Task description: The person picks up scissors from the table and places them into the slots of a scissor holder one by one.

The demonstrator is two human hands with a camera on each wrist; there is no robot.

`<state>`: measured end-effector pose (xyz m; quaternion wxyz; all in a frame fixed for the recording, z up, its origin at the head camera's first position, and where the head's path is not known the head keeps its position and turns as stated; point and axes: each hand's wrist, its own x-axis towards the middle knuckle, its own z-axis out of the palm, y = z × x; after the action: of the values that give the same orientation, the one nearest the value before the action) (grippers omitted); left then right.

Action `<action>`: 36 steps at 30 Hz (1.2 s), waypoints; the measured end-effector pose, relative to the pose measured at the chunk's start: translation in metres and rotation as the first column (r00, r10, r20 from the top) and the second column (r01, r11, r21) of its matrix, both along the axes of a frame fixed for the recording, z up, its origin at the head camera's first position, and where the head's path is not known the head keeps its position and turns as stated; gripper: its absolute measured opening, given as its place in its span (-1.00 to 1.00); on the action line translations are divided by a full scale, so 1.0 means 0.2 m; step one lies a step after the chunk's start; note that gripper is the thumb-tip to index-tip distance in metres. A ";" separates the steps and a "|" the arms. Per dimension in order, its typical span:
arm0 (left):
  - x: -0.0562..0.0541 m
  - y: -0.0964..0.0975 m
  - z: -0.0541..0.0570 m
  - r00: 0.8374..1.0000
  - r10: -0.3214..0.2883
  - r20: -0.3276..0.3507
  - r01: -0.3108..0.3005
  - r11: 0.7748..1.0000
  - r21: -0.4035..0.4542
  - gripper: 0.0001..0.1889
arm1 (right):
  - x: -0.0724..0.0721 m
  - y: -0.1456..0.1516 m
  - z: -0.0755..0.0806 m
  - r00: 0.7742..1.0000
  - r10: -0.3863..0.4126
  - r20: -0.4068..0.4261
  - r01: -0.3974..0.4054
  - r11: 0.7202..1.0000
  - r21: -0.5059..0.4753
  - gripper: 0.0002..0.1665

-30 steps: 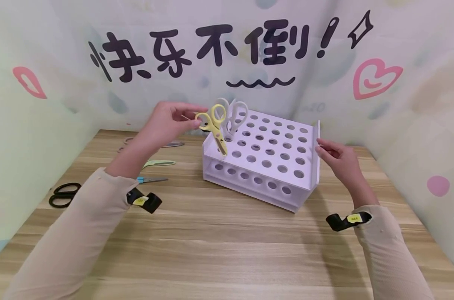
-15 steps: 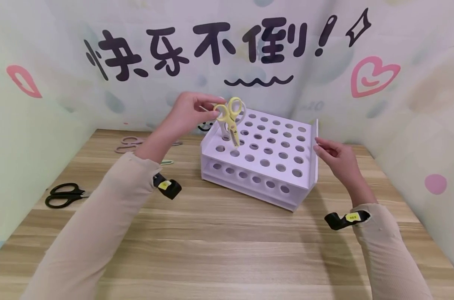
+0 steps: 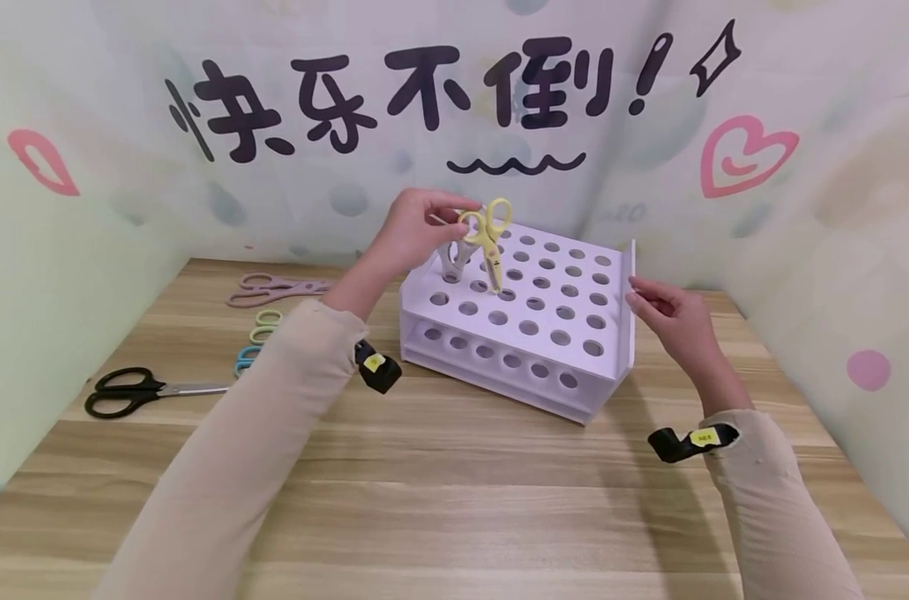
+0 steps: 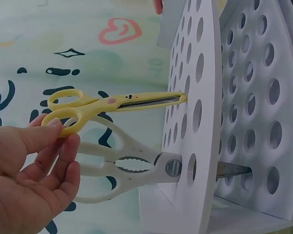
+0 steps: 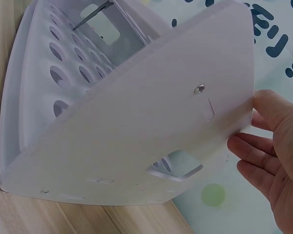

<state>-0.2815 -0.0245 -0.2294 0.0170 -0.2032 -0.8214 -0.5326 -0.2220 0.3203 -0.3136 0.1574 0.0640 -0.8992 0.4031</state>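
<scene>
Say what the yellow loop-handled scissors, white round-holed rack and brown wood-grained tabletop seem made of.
Yellow scissors: probably smooth plastic, given rounded, evenly coloured loops; grey blade suggests metal. White rack: likely satin plastic, from flat, uniform panels. Brown tabletop: soft-sheened, streaky grain suggests wood or laminate.

We see even light, a soft shadow (image 3: 671, 500) towards the right edge of the bench (image 3: 454, 517), and 2 dimmer wrist views.

A pale printed cloth (image 3: 289, 212) rises behind and on both sides of the wood-grained desk (image 3: 469, 525). Large black characters (image 3: 430, 102) run across it above a wavy line (image 3: 516, 167); a four-pointed star (image 3: 716, 58), a pink heart (image 3: 741, 169) and a mauve dot (image 3: 869, 370) sit farther right.
</scene>
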 end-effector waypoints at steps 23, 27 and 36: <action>-0.01 0.22 -0.13 0.997 -0.054 -0.047 0.049 0.994 -0.094 -0.76 | 0.00 0.00 -0.02 0.999 0.001 -0.038 -0.002 0.999 -0.042 -0.52; -0.02 0.22 -0.16 0.997 -0.057 -0.057 0.049 0.989 -0.142 -0.75 | 0.00 0.00 -0.02 0.999 0.002 -0.038 -0.004 0.999 -0.042 -0.53; -0.01 0.25 -0.24 0.997 -0.045 -0.070 0.032 0.984 -0.177 -0.74 | 0.00 0.00 -0.02 0.999 -0.005 -0.048 0.003 0.999 -0.043 -0.50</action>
<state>-0.2831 0.0248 -0.2771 0.0192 -0.2394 -0.8599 -0.4504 -0.2221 0.3198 -0.3177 0.1811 0.0685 -0.8865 0.4204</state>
